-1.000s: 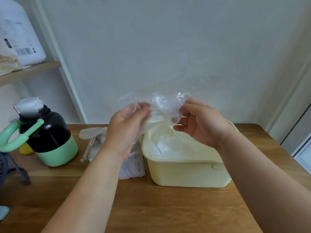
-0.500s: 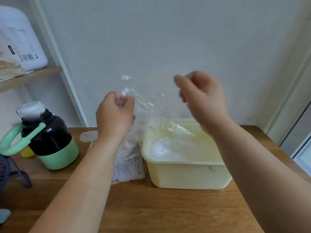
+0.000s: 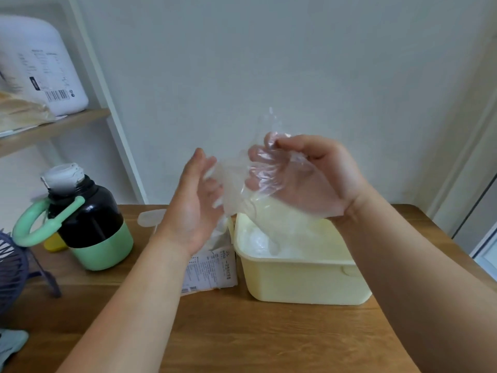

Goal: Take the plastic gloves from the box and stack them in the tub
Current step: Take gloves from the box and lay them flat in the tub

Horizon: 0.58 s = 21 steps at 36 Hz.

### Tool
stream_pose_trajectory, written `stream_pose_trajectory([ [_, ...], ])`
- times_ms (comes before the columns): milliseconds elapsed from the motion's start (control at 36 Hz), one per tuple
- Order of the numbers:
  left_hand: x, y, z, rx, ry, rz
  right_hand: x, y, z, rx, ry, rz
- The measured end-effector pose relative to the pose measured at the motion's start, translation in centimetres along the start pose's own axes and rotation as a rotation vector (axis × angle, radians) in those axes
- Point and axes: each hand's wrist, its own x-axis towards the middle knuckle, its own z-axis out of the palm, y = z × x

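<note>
Head view: I see the left hand [image 3: 197, 203] has opened and let go of the plastic glove [image 3: 234, 184]. The right hand [image 3: 330, 179] pinches it above the yellow tub [image 3: 309, 281] at five o'clock, ready for stacking.

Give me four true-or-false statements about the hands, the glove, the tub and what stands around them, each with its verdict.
1. The right hand pinches a clear plastic glove above the pale yellow plastic tub. True.
2. The tub is empty. False: a pile of gloves already lies in it.
3. The black and mint-green bottle stands right of the tub. False: it stands far to the left.
4. The white glove box lies between the bottle and the tub. True.
</note>
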Motion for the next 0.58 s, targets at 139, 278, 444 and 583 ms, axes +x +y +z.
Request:
stream_pose_trajectory([
  [139, -0.8, -0.7, 1.7, -0.019, -0.264, -0.152, -0.9, -0.5, -0.7, -0.028, 0.106, 0.010],
  [278, 0.7, -0.6, 1.8, 0.124, 0.154, -0.123, -1.5, -0.7, -4.2, -0.157, 0.613, 0.047],
  [444, 1.6, -1.6, 1.9, 0.904, 0.462, 0.004, -3.4, -1.0, -7.7, -0.549, 0.940, 0.238],
  [583, 0.9, -2.2, 4.0, 1.392, 0.099, 0.386, -4.5, -0.9, -8.7, -0.990, 0.983, 0.474],
])
